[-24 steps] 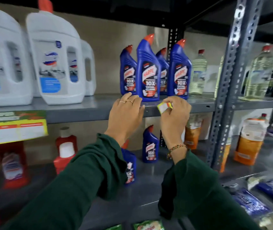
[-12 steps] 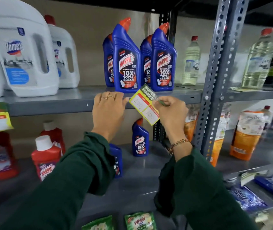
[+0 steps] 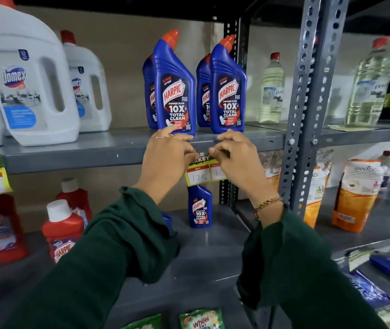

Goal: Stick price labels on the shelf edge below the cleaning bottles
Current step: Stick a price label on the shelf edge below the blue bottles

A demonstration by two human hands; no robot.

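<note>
Yellow price label (image 3: 199,176) getting pressed onto the shelf edge (image 3: 75,160); I'm pinching its top with left hand (image 3: 165,160) and right hand (image 3: 234,160), probably smoothing next.

We count four blue Harpic bottles (image 3: 176,91) on the grey shelf (image 3: 70,153), with two white Domex jugs (image 3: 28,86) left of them. Two price labels (image 3: 199,173) hang from that shelf's edge.

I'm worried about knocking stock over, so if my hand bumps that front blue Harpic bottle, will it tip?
Probably fairly easily: the front Harpic bottle is tall and narrow and stands at the shelf edge, right above the left hand. Its glossy plastic likely slides too.
</note>
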